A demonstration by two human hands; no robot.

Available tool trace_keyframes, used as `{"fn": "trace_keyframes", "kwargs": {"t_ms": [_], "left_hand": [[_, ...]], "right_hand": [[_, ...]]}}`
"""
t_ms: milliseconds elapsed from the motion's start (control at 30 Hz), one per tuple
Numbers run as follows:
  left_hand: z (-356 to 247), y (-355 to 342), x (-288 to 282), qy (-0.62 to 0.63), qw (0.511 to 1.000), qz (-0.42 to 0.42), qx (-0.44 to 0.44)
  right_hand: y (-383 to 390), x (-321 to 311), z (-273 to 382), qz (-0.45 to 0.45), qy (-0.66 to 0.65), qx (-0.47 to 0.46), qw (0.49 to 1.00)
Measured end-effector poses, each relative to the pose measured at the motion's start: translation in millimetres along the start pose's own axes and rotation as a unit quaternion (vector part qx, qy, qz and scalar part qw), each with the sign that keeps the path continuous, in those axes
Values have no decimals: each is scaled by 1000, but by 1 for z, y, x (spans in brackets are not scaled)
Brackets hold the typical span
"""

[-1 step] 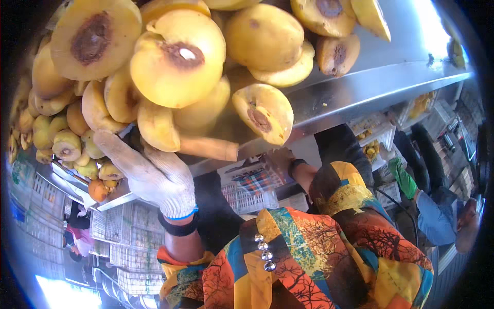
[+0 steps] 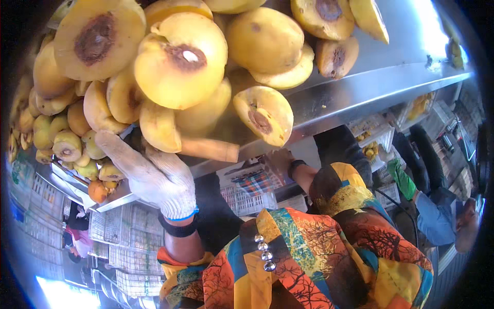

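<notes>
One fruit half (image 2: 263, 116) by the desk (image 2: 370, 85) edge could fall if nudged; whether left hand (image 2: 159, 177) or right hand (image 2: 281, 160) has fingers clamped, I cannot tell

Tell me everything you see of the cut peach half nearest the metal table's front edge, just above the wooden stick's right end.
The peach half is oval, with yellow, moist-looking flesh and a reddish-brown, rough hollow at its middle; whether any stone remains is unclear. Small dark marks show near its lower edge. It lies tilted, cut face toward the camera, overlapping the metal rim in this view. Neither the gloved left hand nor the bare right hand touches it. Its underside is hidden.
</notes>
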State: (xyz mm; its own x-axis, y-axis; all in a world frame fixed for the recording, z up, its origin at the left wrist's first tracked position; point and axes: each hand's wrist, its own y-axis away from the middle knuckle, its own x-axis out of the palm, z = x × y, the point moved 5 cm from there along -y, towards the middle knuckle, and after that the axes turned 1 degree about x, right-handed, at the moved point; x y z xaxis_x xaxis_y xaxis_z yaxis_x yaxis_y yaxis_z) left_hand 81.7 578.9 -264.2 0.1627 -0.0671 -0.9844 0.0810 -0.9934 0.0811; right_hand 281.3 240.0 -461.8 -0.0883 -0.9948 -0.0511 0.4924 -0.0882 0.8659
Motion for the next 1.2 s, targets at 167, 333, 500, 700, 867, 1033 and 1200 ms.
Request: {"fn": "trace_keyframes", "kwargs": {"t_ms": [167,333,500,700,867,1033,1200], "left_hand": [[5,2,-1,-38,999,21,-6],[4,4,-3,8,1000,-2,10],[-1,-6,-6,94,995,20,-40],[1,2,-7,100,994,-30,14],[5,14,-15,209,973,-95,27],[22,39,-20,331,923,-187,65],[43,103,-67,384,897,-199,86]], "right_hand": [[18,-11,17,-228,215,7,949],[47,-37,56,112,75,-94,986],[37,-142,80,-98,8,-126,987],[28,-154,65,-158,30,-188,969],[-2,-132,43,-235,38,-217,947],[38,-175,96,-247,269,-267,892],[44,-157,93,-370,284,-274,841]]}}
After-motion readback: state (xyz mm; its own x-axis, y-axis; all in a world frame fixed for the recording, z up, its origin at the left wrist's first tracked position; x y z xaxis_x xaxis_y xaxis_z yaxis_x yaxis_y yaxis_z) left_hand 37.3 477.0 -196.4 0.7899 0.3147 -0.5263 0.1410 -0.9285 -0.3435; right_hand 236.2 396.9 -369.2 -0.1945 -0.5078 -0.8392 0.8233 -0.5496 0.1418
